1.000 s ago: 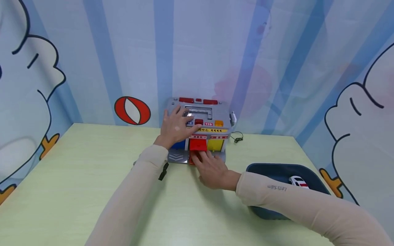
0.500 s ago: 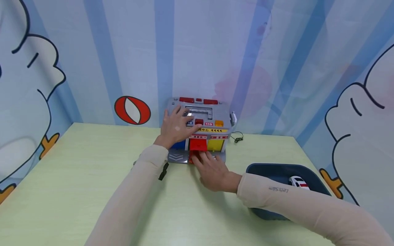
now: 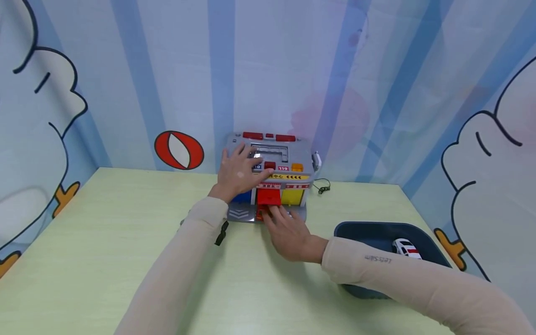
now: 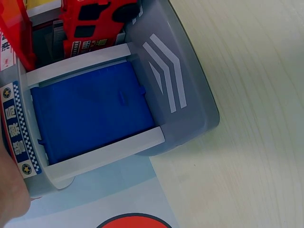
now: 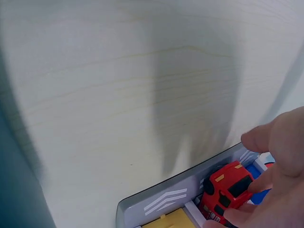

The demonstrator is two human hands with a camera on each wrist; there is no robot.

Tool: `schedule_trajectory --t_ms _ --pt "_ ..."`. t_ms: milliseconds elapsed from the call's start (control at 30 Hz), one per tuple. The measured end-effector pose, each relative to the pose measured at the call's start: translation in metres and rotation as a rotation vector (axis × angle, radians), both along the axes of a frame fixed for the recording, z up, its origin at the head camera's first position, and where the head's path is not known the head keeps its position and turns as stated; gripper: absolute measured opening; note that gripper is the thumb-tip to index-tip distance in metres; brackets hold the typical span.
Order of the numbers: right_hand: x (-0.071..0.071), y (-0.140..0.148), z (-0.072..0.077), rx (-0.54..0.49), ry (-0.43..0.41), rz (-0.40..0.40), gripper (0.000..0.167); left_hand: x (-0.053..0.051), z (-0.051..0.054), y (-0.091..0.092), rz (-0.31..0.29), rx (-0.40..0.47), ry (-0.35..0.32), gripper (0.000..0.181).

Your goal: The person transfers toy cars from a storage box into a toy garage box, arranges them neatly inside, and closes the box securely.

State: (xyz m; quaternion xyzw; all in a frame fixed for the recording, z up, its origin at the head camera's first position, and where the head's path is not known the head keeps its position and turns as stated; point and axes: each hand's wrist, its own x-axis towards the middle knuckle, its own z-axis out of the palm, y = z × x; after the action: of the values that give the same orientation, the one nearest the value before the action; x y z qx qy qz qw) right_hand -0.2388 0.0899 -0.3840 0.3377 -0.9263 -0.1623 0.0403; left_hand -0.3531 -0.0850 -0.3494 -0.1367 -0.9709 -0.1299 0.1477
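A grey toy garage (image 3: 299, 151) stands against the patterned backdrop. My left hand (image 3: 238, 174) rests on the left of its roof, fingers spread. The middle red door (image 3: 269, 197) is lifted. Below it, a red toy fire truck (image 5: 228, 184) lies partly in the doorway and partly on the grey ramp (image 4: 185, 90). My right hand (image 3: 289, 239) touches the truck with its fingertips, while the thumb stands apart from it in the right wrist view. The blue door (image 4: 90, 111) and the yellow door (image 3: 291, 197) are down. The truck's inner end is hidden.
A dark blue bin (image 3: 368, 226) stands at the right, partly beneath my right forearm, with a white toy car (image 3: 405, 249) inside. A coiled black cord (image 3: 324, 190) lies right of the garage. A black strap (image 3: 222, 233) is beside my left forearm.
The red truck has slid slightly inward toward the doorway, and the right fingers have shifted a little on it. The left hand stays on the roof.
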Motion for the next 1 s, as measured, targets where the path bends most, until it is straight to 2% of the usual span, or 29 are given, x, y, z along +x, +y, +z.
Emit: schedule_trajectory --t_ms 133,367,533,700,833,1000 --pt "-0.0015 -0.0006 -0.0015 0.009 0.06 0.035 0.061 0.0009 0.0007 0.0 0.002 -0.009 0.003 0.063" --pt "-0.0008 0.0012 -0.004 0.026 0.061 0.015 0.064 0.001 0.0006 0.0005 0.001 -0.002 0.005 0.063" --pt "0.0016 0.0011 -0.0035 0.045 0.004 -0.025 0.068 0.0001 0.0001 -0.0004 0.001 0.0 0.007 0.063" --pt "0.0028 0.0014 -0.001 0.118 -0.066 -0.07 0.067 -0.0002 -0.0004 -0.001 -0.002 -0.004 0.009 0.063" --pt "-0.0009 0.0008 0.0004 0.135 -0.071 -0.074 0.066 -0.0007 -0.0004 -0.0019 0.003 -0.012 0.014 0.063" --pt "-0.0062 0.0002 0.0006 0.088 -0.058 -0.078 0.069 0.0 0.0 -0.0011 0.003 -0.007 0.012 0.063"
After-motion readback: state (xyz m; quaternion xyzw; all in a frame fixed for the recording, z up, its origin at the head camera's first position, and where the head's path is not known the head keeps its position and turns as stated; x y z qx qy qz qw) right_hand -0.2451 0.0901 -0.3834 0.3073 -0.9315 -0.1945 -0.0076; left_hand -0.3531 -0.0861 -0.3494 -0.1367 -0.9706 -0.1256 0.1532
